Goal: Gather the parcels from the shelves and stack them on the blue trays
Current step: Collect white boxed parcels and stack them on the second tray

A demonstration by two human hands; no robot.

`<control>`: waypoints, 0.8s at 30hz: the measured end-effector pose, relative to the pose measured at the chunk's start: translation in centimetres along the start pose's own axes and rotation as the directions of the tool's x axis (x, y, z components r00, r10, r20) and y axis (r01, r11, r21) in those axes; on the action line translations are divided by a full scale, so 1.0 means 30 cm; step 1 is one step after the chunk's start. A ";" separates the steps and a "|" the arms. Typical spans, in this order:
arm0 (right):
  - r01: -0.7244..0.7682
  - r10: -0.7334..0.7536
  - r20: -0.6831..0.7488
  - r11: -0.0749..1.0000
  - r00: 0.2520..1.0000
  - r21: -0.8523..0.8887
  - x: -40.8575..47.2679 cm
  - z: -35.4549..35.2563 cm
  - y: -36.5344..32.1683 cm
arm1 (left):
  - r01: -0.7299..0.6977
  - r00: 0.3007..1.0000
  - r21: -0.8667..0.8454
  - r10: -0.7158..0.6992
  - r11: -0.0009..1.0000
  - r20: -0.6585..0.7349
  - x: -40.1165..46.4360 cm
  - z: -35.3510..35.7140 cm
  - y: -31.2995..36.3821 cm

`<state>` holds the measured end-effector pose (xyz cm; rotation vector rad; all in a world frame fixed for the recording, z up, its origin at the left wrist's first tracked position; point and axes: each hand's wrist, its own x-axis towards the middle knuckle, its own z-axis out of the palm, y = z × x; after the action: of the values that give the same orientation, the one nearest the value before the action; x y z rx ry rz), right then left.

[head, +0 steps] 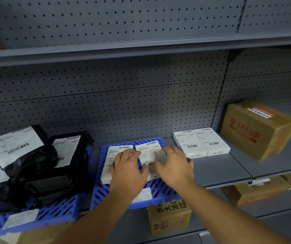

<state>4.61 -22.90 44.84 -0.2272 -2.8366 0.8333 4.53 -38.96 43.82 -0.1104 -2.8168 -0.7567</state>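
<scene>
Two flat white boxes with shipping labels lie side by side on a blue slatted tray [106,196] on the middle shelf. My left hand [128,169] rests with spread, relaxed fingers on the left white box [112,155]. My right hand [173,166] lies the same way over the right white box [150,149]. Two more white boxes [201,143] sit side by side on the bare shelf just right of the tray. A second blue tray [53,210] at the left carries several black mailer bags [35,166].
A brown carton printed MAKEUP [257,131] stands at the right of the shelf. Below, a small brown carton [169,219] and other cartons [257,191] sit on the lower shelf. Grey pegboard backs the shelves; the upper shelf edge [141,50] runs overhead.
</scene>
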 end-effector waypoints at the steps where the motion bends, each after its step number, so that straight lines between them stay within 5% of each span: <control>1: 0.002 -0.002 0.003 1.000 1.000 0.007 0.004 -0.012 0.016 | 0.005 1.000 0.005 -0.005 1.000 0.002 0.004 0.006 0.017; 24: -0.005 0.005 0.018 1.000 1.000 0.000 0.147 -0.289 0.514 | 0.024 0.999 0.069 -0.026 0.997 0.026 0.028 0.257 0.485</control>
<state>3.62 -4.70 44.15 -0.2286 -2.8536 0.8401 4.11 -22.48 44.59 -0.0742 -2.8709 -0.6683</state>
